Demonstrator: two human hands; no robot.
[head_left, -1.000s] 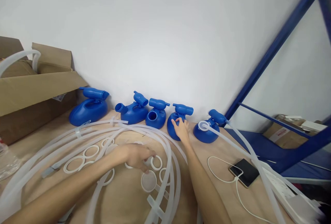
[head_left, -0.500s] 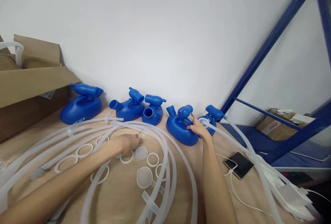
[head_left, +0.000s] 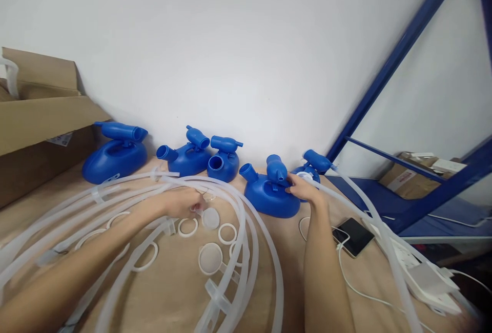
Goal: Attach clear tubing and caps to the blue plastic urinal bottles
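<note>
My left hand (head_left: 188, 203) is closed in a pinch on the tab of a translucent round cap (head_left: 210, 218), among clear tubes (head_left: 246, 220) and white rings (head_left: 227, 233). On the right, my right hand (head_left: 303, 188) grips the blue bottle (head_left: 271, 197) near its handle. That bottle carries a smaller blue spouted piece (head_left: 277, 168) on top, and its open neck points up and left. A larger translucent cap (head_left: 210, 258) lies nearer me on the table.
Several other blue bottles (head_left: 115, 159) stand along the wall. An open cardboard box (head_left: 38, 123) is at the left. A phone (head_left: 353, 236), a white cable and a power strip (head_left: 418, 271) lie at the right, beside a blue metal frame (head_left: 400, 51).
My left hand has closed on the small cap's tab. The bottle at my right hand has turned, its spouted piece now pointing toward me. The view has shifted slightly.
</note>
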